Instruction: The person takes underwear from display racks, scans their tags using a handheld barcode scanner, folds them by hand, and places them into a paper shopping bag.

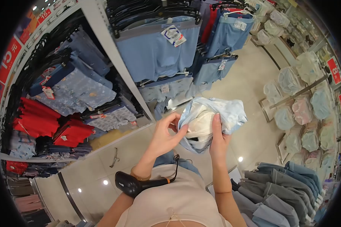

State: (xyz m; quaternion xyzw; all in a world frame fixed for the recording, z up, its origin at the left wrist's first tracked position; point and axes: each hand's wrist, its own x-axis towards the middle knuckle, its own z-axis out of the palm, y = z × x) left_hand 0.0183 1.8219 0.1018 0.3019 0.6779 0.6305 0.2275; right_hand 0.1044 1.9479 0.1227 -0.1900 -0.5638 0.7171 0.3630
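A bunched light blue garment (231,113) with a cream inner side is held up in front of my body, turned partly inside out. My left hand (166,132) grips its left edge between thumb and fingers. On the other side my right hand (218,138) holds the cloth, thumb on top and fingers behind it. Folds hide the garment's full shape. A black handheld device (127,184) with an orange ring and a cord lies across my left forearm and the front of my shirt.
Racks of blue shorts (159,49) hang ahead, with patterned shorts (75,87) and red garments (36,117) on the left. Packaged underwear (288,117) hangs at right. Grey and blue clothes (284,189) hang at lower right. A hanger (114,158) lies on the tiled floor.
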